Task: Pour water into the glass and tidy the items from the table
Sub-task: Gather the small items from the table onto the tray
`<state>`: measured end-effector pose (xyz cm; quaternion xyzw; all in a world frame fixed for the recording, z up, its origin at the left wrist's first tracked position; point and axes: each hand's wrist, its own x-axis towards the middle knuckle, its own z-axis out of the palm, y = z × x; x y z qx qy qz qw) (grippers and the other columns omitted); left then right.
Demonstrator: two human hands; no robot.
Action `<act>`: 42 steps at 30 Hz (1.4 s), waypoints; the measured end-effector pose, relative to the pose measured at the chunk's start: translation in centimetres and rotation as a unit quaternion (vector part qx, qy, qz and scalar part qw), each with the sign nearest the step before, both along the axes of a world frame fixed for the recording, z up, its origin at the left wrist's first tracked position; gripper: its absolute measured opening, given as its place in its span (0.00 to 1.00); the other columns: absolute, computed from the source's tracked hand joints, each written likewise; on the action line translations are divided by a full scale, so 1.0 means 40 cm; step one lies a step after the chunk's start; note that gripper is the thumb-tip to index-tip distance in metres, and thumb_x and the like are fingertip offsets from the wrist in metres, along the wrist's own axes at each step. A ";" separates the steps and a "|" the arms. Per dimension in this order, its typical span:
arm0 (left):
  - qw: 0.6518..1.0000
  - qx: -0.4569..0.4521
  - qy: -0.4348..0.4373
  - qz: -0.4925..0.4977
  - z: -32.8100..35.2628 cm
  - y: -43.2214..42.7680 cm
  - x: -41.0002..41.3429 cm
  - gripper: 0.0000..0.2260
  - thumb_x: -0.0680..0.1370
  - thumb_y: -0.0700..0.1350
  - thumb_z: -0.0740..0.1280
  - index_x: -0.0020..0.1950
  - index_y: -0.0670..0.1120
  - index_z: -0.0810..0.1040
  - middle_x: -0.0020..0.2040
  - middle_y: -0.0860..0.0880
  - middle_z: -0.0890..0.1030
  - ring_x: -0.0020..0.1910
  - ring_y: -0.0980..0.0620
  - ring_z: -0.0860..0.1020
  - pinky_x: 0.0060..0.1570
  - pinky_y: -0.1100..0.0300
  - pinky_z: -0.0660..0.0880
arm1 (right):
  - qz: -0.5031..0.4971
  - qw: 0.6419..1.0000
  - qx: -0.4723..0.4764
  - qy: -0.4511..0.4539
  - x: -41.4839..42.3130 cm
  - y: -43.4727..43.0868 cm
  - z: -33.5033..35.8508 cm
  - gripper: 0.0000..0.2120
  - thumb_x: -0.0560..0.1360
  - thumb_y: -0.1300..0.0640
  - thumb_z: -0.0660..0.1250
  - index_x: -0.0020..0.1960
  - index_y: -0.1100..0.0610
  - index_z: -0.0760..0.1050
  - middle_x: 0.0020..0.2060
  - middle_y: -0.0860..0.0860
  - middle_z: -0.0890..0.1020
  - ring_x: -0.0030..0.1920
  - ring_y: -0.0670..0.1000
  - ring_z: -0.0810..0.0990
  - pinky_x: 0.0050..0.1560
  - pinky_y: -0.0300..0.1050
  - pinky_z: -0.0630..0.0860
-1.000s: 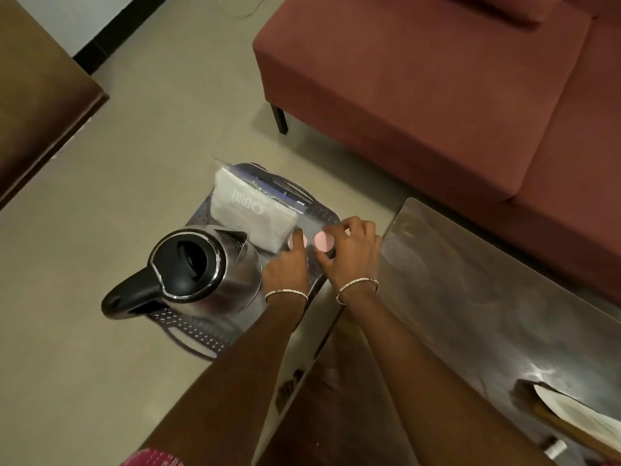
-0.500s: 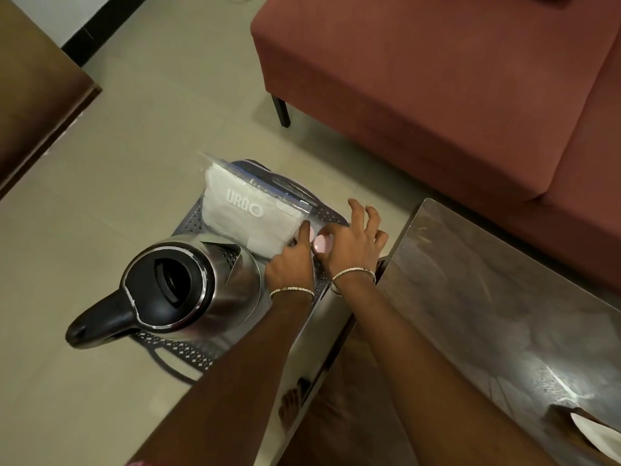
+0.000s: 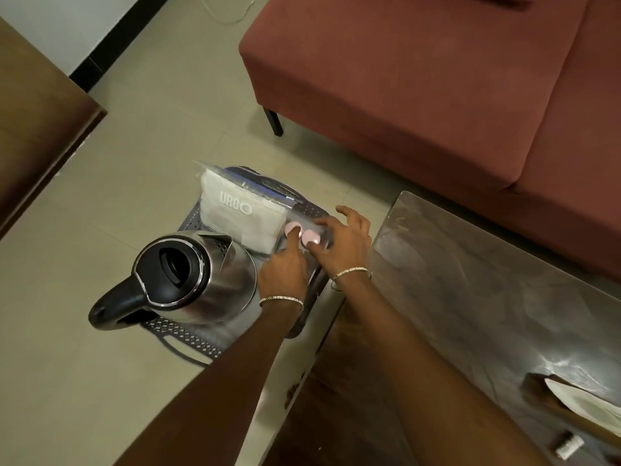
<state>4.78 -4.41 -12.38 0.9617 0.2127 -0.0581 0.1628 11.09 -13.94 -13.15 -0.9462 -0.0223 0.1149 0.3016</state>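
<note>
Two pink discs (image 3: 309, 237) – kettle (image 3: 188, 277), tissue pack (image 3: 235, 213) – in grey tray (image 3: 188, 334) | left hand (image 3: 285, 270), right hand (image 3: 346, 240): relaxed fingertips touching discs

pink round things (image 3: 311, 236) being partly covered by the left hand (image 3: 285, 272) and right hand (image 3: 346, 245), grey tray (image 3: 181, 334) being half hidden under the kettle (image 3: 201, 274), sofa (image 3: 437, 79) being cut off at the edge, small roll (image 3: 569, 445) being too blurred to name

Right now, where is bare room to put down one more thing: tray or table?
The table is bare from its corner beside the right hand down to the paper. The tray is crowded: kettle, tissue pack and left hand fill it; only a thin strip shows below the kettle.
</note>
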 end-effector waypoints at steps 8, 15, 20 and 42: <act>0.988 -0.120 -0.101 -0.007 0.105 -0.188 -0.137 0.09 0.79 0.42 0.62 0.57 0.45 0.78 0.48 0.44 0.83 0.46 0.43 0.81 0.43 0.55 0.73 | -0.172 0.975 0.106 -0.091 -0.263 -0.227 0.041 0.08 0.74 0.62 0.68 0.48 0.52 0.83 0.48 0.51 0.81 0.51 0.52 0.74 0.52 0.35 0.68; 0.976 -0.188 -0.095 -0.050 0.095 -0.462 -0.327 0.07 0.77 0.38 0.64 0.51 0.45 0.80 0.45 0.45 0.82 0.45 0.45 0.79 0.43 0.59 0.71 | -0.224 0.967 0.070 -0.099 -0.503 -0.536 0.080 0.08 0.71 0.67 0.70 0.45 0.56 0.82 0.43 0.50 0.85 0.45 0.47 0.73 0.47 0.39 0.66; 0.969 -0.228 -0.062 -0.074 0.083 -0.658 -0.490 0.07 0.76 0.39 0.64 0.50 0.47 0.79 0.44 0.47 0.81 0.41 0.45 0.79 0.40 0.53 0.76 | -0.248 0.965 0.035 -0.082 -0.667 -0.758 0.097 0.07 0.72 0.65 0.68 0.47 0.57 0.82 0.42 0.51 0.85 0.46 0.58 0.78 0.47 0.37 0.64; 0.961 -0.164 0.044 -0.216 0.087 -1.174 -0.680 0.07 0.79 0.46 0.63 0.52 0.45 0.78 0.49 0.46 0.79 0.46 0.44 0.79 0.44 0.51 0.75 | -0.516 0.853 0.057 -0.045 -1.017 -1.331 0.057 0.12 0.71 0.53 0.60 0.46 0.59 0.78 0.42 0.55 0.81 0.39 0.53 0.79 0.46 0.41 0.73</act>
